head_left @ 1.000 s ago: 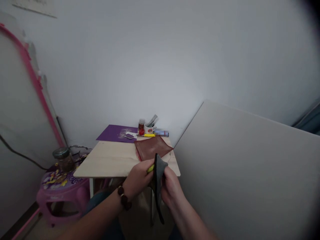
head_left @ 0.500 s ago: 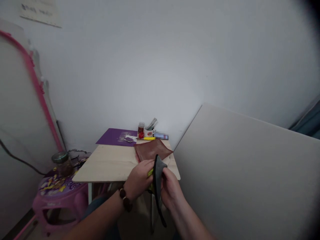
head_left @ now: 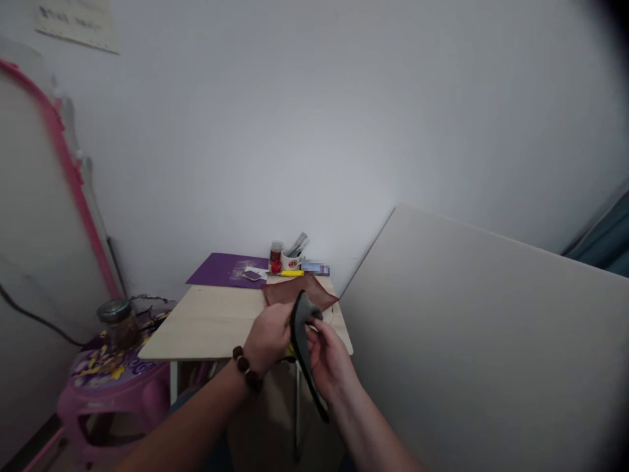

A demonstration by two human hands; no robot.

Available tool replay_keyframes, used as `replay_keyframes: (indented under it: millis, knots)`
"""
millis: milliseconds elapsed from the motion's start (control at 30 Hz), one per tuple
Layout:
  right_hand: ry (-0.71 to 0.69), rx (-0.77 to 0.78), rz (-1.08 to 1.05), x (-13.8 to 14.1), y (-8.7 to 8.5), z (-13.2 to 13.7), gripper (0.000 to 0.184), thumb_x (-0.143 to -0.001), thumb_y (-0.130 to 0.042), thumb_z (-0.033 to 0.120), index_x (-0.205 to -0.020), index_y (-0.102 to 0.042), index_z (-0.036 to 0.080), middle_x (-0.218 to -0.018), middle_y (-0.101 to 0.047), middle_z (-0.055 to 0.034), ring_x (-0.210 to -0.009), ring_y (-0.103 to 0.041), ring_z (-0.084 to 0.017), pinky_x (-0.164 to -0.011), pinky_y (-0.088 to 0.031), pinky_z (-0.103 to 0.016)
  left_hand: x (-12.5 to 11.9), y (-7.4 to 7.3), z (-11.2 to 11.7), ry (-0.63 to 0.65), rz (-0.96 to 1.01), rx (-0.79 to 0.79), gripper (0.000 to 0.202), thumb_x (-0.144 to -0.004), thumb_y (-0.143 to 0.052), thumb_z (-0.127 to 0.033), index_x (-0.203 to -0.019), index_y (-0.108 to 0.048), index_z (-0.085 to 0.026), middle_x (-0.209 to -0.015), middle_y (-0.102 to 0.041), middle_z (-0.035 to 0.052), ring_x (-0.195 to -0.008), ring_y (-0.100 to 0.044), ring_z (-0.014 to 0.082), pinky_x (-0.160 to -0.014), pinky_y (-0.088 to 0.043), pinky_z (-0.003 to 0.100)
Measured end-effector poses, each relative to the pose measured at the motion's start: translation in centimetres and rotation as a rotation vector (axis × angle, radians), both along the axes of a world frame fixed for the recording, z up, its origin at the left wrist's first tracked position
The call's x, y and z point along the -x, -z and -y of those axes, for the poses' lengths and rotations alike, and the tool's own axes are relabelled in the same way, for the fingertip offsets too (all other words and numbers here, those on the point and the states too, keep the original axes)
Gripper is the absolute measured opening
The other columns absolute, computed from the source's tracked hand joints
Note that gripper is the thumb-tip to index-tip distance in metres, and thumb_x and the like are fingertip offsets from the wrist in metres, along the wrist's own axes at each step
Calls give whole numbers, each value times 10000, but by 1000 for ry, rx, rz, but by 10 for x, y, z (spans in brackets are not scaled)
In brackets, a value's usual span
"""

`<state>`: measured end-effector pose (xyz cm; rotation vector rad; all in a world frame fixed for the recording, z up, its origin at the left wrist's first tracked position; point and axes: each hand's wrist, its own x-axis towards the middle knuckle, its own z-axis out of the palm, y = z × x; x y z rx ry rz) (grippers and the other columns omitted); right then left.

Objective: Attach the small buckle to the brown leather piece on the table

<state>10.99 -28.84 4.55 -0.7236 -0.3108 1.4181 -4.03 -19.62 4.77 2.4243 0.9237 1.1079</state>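
Just off the table's front edge, both hands are on a grey sheet-like piece with a black edge (head_left: 303, 328). It looks soft and hangs down in a narrow black tail. My left hand (head_left: 269, 337), with a dark beaded bracelet at the wrist, is closed on its left side. A bit of yellow shows beside those fingers, too small to name. My right hand (head_left: 330, 359) pinches the right side with bent fingers. Beyond the hands lies a brown leather-like sheet (head_left: 289, 290) on the table, partly hidden by them.
The pale wooden table (head_left: 206, 321) carries a purple sheet (head_left: 216, 270), a white mug (head_left: 291, 260), a red-brown jar (head_left: 276, 252) and a yellow item (head_left: 292, 273). A pink stool (head_left: 111, 406) with a glass jar (head_left: 120, 322) stands left. A large pale panel (head_left: 481, 341) borders the right.
The grey piece has shifted slightly left and up, and its top now bends over more. My right hand's fingers have moved along its edge. The left hand keeps its hold.
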Motion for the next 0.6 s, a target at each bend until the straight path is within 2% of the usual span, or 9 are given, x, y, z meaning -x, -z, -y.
replay_keyframes:
  millis: [67, 167, 267, 333, 400, 467, 600]
  knots:
    - [-22, 14, 35, -2, 1, -1, 418, -811, -989, 426, -1139, -833, 220, -962, -886, -53, -765, -783, -205, -710, -597, -305, 2, -9, -11, -89, 52, 193, 384, -1060, -529, -242, -1334, -797, -234, -1259, -869, 120, -1141, -807, 326, -971, -578, 437]
    - [-62, 52, 150, -9, 14, -6, 559, -719, -1045, 507, -1153, -842, 218, -1044, -908, -73, -797, -803, -202, -718, -595, -290, 7, -16, -26, -128, 214, 369, 419, -1025, -581, -347, -1380, -786, -260, -1371, -856, 92, -1256, -799, 322, -1037, -580, 401]
    - [31, 61, 386, -31, 34, -16, 579, -728, -1015, 574, -1158, -854, 222, -1186, -910, -113, -963, -848, -250, -827, -633, -333, 15, -13, -37, -169, 341, 476, 400, -946, -655, -422, -1284, -798, -262, -1311, -869, 69, -1214, -805, 318, -994, -599, 369]
    - [140, 36, 687, -55, 48, -26, 494, -833, -885, 616, -1133, -865, 223, -1203, -907, -129, -1046, -852, -290, -897, -646, -383, 24, -6, -45, -213, 363, 555, 376, -918, -698, -499, -1188, -793, -256, -1174, -880, 70, -1090, -818, 320, -892, -613, 363]
    - [250, 9, 1092, -84, 60, -38, 477, -922, -692, 642, -1060, -877, 225, -1128, -907, -130, -1052, -842, -317, -931, -641, -423, 35, 3, -54, -235, 420, 687, 408, -911, -715, -560, -1171, -773, -251, -1098, -880, 82, -977, -826, 318, -782, -618, 359]
    - [317, 15, 1274, -111, 69, -49, 485, -914, -632, 626, -1034, -888, 231, -1100, -903, -131, -1073, -826, -344, -992, -619, -459, 44, 14, -62, -264, 507, 800, 443, -895, -721, -564, -1197, -762, -243, -1115, -887, 107, -902, -829, 317, -726, -628, 367]
    - [352, 40, 1454, -144, 84, -61, 439, -915, -614, 522, -1093, -906, 247, -1170, -896, -132, -1105, -810, -347, -1046, -591, -463, 56, 38, -76, -343, 508, 743, 458, -883, -704, -568, -1184, -784, -233, -1102, -885, 123, -952, -840, 338, -723, -635, 359]
